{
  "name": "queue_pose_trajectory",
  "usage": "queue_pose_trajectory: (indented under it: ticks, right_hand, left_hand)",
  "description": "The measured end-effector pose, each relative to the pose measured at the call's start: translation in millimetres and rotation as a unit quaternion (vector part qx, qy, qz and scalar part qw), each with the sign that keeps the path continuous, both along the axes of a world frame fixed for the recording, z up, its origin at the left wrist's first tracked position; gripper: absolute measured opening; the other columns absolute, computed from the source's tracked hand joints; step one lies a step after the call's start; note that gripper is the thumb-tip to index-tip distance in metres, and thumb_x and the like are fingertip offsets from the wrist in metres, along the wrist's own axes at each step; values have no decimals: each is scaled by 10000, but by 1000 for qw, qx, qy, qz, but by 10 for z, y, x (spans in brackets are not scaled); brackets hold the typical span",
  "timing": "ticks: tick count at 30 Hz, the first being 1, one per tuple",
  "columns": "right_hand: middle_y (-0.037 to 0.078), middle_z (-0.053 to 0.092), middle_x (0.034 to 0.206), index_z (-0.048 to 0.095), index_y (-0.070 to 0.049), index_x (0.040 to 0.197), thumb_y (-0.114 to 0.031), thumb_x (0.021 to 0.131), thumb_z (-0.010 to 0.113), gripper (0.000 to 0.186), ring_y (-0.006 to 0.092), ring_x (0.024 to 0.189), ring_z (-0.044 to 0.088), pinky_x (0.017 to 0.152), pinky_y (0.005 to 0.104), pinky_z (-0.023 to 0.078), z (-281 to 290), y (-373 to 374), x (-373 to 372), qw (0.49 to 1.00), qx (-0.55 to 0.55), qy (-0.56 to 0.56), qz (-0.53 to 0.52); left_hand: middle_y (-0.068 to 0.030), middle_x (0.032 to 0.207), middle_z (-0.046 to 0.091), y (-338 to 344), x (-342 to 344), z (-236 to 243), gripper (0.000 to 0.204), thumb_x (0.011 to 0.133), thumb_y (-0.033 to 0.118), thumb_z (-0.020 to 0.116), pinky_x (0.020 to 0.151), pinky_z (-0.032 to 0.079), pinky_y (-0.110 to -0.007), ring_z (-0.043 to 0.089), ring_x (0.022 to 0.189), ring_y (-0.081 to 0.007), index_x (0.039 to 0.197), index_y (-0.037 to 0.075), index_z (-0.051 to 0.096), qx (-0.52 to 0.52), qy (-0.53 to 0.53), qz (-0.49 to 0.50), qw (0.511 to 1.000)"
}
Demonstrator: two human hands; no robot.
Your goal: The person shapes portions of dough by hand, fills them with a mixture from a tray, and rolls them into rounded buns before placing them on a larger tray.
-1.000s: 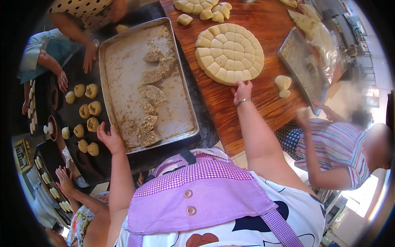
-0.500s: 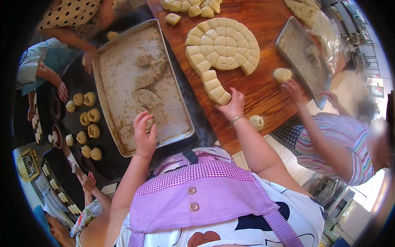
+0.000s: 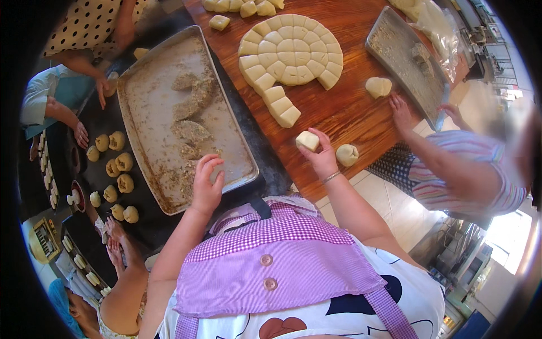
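Between the thumb and fingers of my right hand (image 3: 323, 158) is a cut dough piece (image 3: 307, 140), lifted over the wooden table's near edge. Just right of that hand rests a rounded dough ball (image 3: 347, 155). Farther up lies a disc of scored dough (image 3: 291, 53) with a short tail of pieces (image 3: 281, 107) curving toward me. My left hand (image 3: 208, 183) is over the near end of a large metal tray (image 3: 141, 96), its fingers curled inward; whatever they may hold is hidden. Crumbly brownish filling (image 3: 192, 133) lies clumped along the tray.
On the dark surface at left sit several filled dough balls (image 3: 117, 164), with co-workers' hands (image 3: 81, 134) nearby. At right, a co-worker's hand (image 3: 401, 113) is beside another dough ball (image 3: 378, 87) and a smaller tray (image 3: 406, 62). More dough pieces (image 3: 248, 8) lie at the far edge.
My right hand has taken the end piece off the dough tail and drawn it toward me. My left hand has shifted slightly right. The view has turned a little.
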State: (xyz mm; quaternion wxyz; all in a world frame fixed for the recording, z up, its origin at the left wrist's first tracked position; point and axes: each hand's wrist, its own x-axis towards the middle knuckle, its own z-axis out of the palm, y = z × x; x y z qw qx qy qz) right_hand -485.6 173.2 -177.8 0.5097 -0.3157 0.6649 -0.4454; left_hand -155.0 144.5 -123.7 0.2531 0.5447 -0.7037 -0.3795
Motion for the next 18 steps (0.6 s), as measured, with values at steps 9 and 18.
queue_pose_trajectory:
  ticks: [9, 18]
  right_hand:
    - [173, 471, 1316, 445, -54, 1331, -204, 615, 852, 838, 356, 1247, 412, 1067, 422, 342, -72, 162, 7, 905, -51, 382, 181]
    - [158, 487, 1300, 500, -18, 1273, -213, 649, 840, 737, 354, 1248, 419, 1060, 416, 356, 12, 288, -108, 850, -45, 428, 304]
  left_hand:
    - [-143, 1170, 563, -51, -167, 101, 309, 775, -6, 647, 981, 419, -382, 525, 1140, -323, 1074, 50, 595, 13, 35, -27, 999]
    - [-127, 1151, 570, 65, -91, 95, 327, 768, -21, 667, 917, 455, -346, 567, 1058, -263, 1081, 39, 592, 43, 47, -53, 997]
